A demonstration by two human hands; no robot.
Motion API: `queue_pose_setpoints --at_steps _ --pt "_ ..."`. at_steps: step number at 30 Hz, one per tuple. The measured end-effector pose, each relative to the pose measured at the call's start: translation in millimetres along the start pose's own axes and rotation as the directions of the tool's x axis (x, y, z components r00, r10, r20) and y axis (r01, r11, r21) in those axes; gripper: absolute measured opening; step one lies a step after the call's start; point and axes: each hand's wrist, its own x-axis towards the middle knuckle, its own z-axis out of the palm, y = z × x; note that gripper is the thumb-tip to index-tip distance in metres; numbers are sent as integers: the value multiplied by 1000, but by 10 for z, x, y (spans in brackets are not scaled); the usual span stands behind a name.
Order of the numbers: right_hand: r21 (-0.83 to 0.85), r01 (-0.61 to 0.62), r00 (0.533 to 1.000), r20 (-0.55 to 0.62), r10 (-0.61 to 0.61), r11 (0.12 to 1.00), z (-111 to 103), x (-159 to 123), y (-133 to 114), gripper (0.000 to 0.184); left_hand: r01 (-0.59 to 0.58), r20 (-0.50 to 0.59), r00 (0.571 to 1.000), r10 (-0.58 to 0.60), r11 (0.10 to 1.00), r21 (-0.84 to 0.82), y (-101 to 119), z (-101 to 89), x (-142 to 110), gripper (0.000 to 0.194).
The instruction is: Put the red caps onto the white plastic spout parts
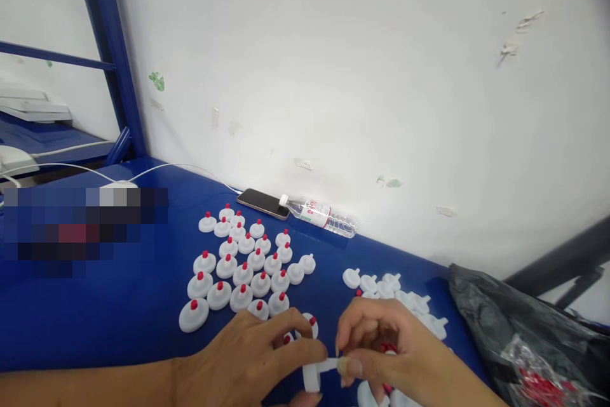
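Okay, both hands on my feed are working one white cap (311,378), low in the frame, clear of the blue tabletop (157,305) as far as I can see. Disc is on edge, spout (328,365) pointing right.

Left hand (257,350): closed to the disc's thickness. Index finger sits over the upper rim, thumb under the lower rim, disc between them.

Right hand (388,337): thumb and index nearly together in a pinch at the spout's free end. Thumb tip lies against the end, index just above it, other fingers curled in behind. The end itself is covered, so I can't tell whether a red tip sits in that pinch.

Left of center, I have rows of red-tipped caps (243,273) standing spout up; a few partly behind the left hand. Plain white caps (385,289) are grouped beyond the right hand, with red pieces (388,348) partly visible beneath its palm. Phone (264,202) and clear bottle (318,214) lie near the wall (362,77). Dark plastic bag (505,318) is at far right.
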Motion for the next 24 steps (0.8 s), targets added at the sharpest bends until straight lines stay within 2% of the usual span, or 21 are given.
queue_pose_setpoints --at_steps 3,10,17,21,24 --pt "28 -12 1000 3 12 1000 21 5 -25 29 -35 -4 999 35 999 -22 -31 11 0 42" --pt "48 12 1000 20 -13 999 63 27 -39 31 -23 17 1000 24 997 -75 -48 47 -29 42" --pt "0 20 1000 10 -20 1000 114 16 -39 47 67 76 995 -59 991 -119 32 -60 11 62" --pt "-68 -16 998 66 21 998 184 5 -12 56 36 105 994 -26 995 -91 21 -60 -9 72" --pt "-144 -44 999 -4 43 989 226 -25 34 68 -40 92 995 46 997 -68 -3 -53 -7 65"
